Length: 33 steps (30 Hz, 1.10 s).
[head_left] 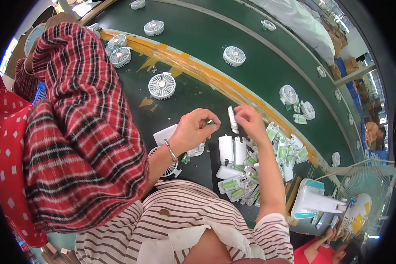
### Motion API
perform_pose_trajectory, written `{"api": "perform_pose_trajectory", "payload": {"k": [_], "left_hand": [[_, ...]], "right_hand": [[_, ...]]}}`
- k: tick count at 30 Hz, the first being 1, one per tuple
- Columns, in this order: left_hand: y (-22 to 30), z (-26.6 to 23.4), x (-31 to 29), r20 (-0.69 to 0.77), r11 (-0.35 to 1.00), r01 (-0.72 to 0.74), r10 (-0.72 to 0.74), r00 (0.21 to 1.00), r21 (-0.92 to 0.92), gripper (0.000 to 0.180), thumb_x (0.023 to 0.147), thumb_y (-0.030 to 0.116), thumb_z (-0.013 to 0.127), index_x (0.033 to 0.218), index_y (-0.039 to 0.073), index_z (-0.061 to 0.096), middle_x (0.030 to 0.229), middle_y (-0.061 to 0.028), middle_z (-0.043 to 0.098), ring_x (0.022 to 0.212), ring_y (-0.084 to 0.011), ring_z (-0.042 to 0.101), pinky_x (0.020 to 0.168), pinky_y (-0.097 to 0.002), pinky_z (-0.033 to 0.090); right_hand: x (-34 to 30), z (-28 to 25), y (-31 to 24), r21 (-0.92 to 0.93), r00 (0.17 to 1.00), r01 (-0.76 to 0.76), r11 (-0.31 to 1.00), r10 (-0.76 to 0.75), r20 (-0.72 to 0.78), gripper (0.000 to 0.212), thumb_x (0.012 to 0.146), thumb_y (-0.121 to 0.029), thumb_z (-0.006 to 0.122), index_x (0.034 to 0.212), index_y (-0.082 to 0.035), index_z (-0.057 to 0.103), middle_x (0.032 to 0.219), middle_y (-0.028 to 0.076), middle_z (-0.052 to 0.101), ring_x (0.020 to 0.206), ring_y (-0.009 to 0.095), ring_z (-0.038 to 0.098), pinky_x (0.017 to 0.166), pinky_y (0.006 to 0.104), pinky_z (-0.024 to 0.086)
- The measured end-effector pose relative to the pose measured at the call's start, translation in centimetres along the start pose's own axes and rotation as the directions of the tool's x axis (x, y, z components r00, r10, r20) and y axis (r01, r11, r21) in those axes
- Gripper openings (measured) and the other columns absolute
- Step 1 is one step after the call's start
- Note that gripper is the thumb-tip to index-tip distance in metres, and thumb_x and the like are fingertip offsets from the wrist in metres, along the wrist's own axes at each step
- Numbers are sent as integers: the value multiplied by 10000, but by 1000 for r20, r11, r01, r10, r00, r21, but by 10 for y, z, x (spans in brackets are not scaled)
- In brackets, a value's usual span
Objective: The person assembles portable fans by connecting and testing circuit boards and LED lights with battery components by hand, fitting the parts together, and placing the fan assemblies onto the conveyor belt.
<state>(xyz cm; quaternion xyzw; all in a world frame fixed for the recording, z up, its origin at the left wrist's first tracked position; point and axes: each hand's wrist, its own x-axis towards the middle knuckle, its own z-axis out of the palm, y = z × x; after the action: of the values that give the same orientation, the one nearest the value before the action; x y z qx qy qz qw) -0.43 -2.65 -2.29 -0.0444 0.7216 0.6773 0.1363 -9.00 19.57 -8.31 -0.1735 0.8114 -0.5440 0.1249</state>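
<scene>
My left hand [192, 131], with a metal bangle at the wrist, is closed in a pinch on a small green piece [210, 123] mostly hidden by the fingers. My right hand [250, 124] grips a slim white plastic casing [232, 119], held upright on edge beside the fingertips. A gap separates the two hands. Below them lie white handle shells [226, 149], next to a heap of white handles with green cells [233, 184]. Under my left wrist is a partly hidden white fan head [169, 170]; a white panel [165, 134] lies near that hand.
Another white fan head [162, 86] rests beyond my hands. A taped ledge [198, 70] divides the worktable from a green conveyor [193, 33] carrying several fan heads. At left sits a co-worker in a plaid sleeve [83, 132]. A larger caged fan [361, 207] stands at right.
</scene>
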Motion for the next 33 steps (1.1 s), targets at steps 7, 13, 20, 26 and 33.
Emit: {"api": "perform_pose_trajectory", "payload": {"k": [7, 13, 20, 26, 33], "left_hand": [[-2, 20, -6, 0, 882, -429, 438, 899, 194, 198, 755, -7, 668, 928, 89, 685, 890, -14, 574, 609, -56, 505, 490, -199, 401], [-1, 24, -6, 22, 837, -502, 510, 860, 220, 153, 737, 56, 726, 883, 67, 680, 863, -25, 579, 632, -67, 539, 476, -202, 404], [2, 16, -8, 157, 985, -48, 75, 985, -168, 118, 823, 101, 657, 859, -10, 640, 718, -42, 602, 591, -83, 549, 519, -218, 446], [-4, 17, -11, 163, 993, 53, -34, 986, -110, 140, 835, 114, 651, 856, -23, 632, 656, -7, 583, 536, -43, 498, 477, -210, 386], [-6, 14, -10, 321, 975, -29, 101, 942, -221, 158, 876, -10, 519, 995, -13, 622, 900, -58, 603, 715, -97, 607, 666, -224, 507]], "right_hand": [[-60, 9, -60, 590, 982, -180, 787, 178, 63, 105, 830, -74, 640, 841, 10, 578, 871, 119, 665, 772, 109, 604, 709, 239, 472], [-77, 30, -70, 370, 965, -217, 903, 255, -58, 80, 842, -52, 632, 808, -12, 572, 762, 50, 647, 671, 42, 554, 592, 174, 411], [-81, 36, -81, 642, 973, -167, 749, 231, -17, 85, 818, -26, 642, 842, -7, 562, 825, 68, 647, 721, 79, 594, 632, 194, 446], [-88, 42, -79, 566, 956, -191, 802, 283, -78, 141, 805, -36, 660, 922, 7, 594, 812, 39, 637, 717, 85, 588, 635, 207, 448], [-105, 40, -71, 397, 931, -181, 900, 287, -227, 78, 815, -80, 649, 806, -8, 621, 708, -8, 593, 635, 57, 485, 588, 203, 396]]}}
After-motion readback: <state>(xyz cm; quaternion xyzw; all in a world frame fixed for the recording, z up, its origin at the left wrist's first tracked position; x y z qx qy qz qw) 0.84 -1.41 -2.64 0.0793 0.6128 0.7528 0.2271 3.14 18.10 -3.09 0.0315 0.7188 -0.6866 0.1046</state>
